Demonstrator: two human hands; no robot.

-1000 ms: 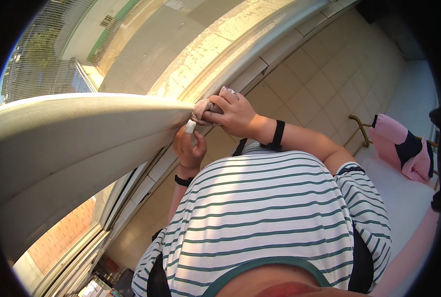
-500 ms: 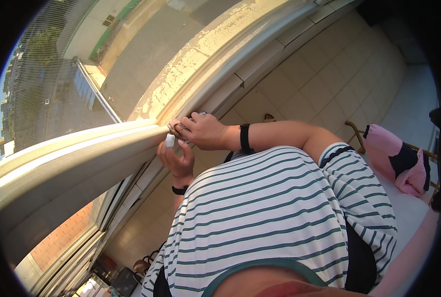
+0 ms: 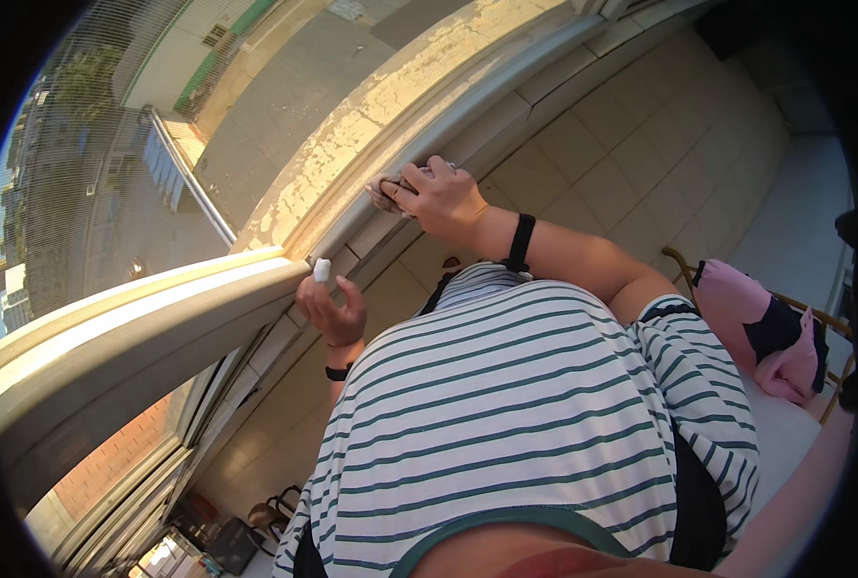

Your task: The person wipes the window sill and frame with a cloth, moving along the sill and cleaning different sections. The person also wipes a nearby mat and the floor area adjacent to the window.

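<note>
My right hand [image 3: 450,200] is closed round a crumpled greyish-brown cloth [image 3: 388,192], which presses against the pale window sill [image 3: 419,144]. Lower and to the left, my left hand [image 3: 332,310] stays near the end of the sliding window frame [image 3: 207,281]. A white wrapping [image 3: 322,271], perhaps a bandage, covers one of its fingertips. The left thumb stands apart from the fingers, and I see nothing held there. Each wrist wears a black band.
Beyond the mesh screen [image 3: 101,125] lie a peeling outer ledge [image 3: 381,106] and a street below. Pale tiles [image 3: 631,144] cover the floor beside the wall. At right, a pink and black garment [image 3: 761,323] hangs on a brown-framed chair [image 3: 679,258].
My right hand has slid the cloth up and to the right along the sill, away from my left hand. The left hand has shifted slightly left.
</note>
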